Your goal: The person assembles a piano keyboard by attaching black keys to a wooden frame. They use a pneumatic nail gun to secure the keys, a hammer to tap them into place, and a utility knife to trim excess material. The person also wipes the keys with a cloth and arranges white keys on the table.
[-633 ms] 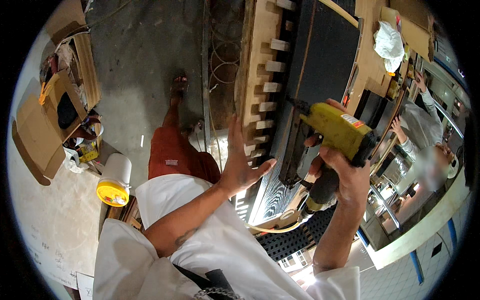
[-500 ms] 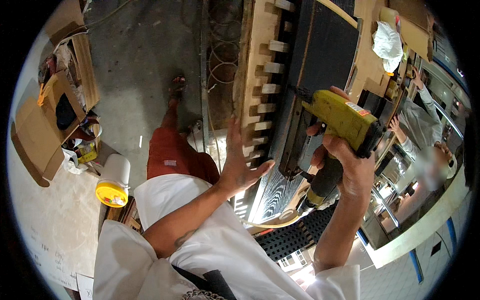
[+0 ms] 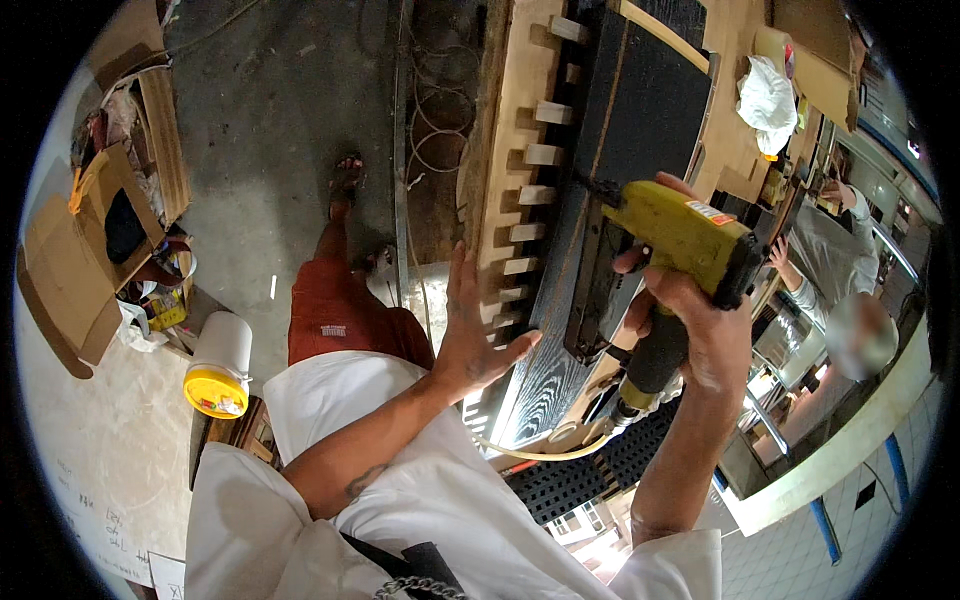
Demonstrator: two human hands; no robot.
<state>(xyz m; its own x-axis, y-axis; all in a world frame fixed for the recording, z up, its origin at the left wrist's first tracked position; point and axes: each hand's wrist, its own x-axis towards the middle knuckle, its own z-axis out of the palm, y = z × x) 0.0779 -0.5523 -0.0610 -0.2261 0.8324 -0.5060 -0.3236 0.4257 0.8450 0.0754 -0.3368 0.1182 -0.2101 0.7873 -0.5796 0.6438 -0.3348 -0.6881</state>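
Note:
My right hand point(image 3: 705, 325) is wrapped round the grip of a yellow and black nail gun point(image 3: 685, 240), an air hose point(image 3: 560, 455) running from the bottom of its handle. The gun's nose end rests on or just above a long black wood-grain board point(image 3: 640, 110); I cannot tell if it touches. To the left of it, my left hand point(image 3: 470, 345) is open, thumb spread from the fingers, by the near part of a pale wooden strip point(image 3: 512, 110). A row of small wood blocks point(image 3: 543, 154) lies between strip and board.
At the left are an opened cardboard box point(image 3: 75, 270) and a white bucket with a yellow lid point(image 3: 218, 365). A white plastic bag point(image 3: 768, 105) lies on the bench at the upper right. Another person point(image 3: 835, 260) is beyond the bench at the right.
The view has shifted slightly, so the board and blocks sit a little differently in the picture. My hands and the nail gun have hardly moved. The other person's arms and head have shifted a little.

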